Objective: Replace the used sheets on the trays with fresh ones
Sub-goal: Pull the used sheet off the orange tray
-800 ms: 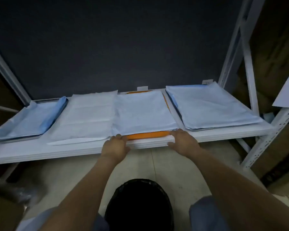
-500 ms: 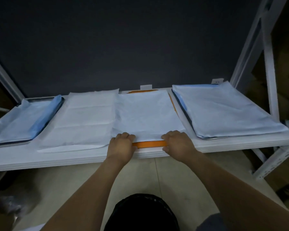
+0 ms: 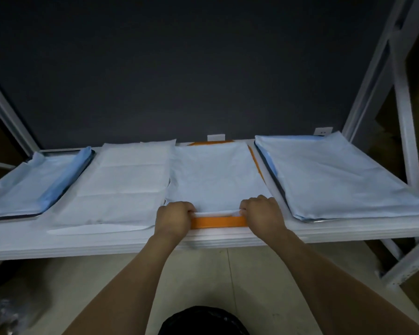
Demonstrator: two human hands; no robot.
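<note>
An orange tray (image 3: 218, 222) lies in the middle of the white shelf (image 3: 107, 240), covered by a pale sheet (image 3: 213, 175). My left hand (image 3: 173, 220) and my right hand (image 3: 263, 213) have their fingers curled over the sheet's near edge, one at each near corner of the tray. The near edge of the sheet is bunched up between them, baring the tray's orange front rim. Left of it lies a flat white sheet (image 3: 124, 184) with fold lines.
A metal tray with a blue-and-white sheet (image 3: 34, 182) sits at the shelf's left end, another sheet-covered tray (image 3: 336, 175) at the right. White rack posts (image 3: 402, 117) stand on the right. A black bin (image 3: 203, 321) sits on the floor below me.
Both hands have curled over the sheet's near edge and drawn it back a little, showing more of the orange rim. The view has shifted closer to the shelf.
</note>
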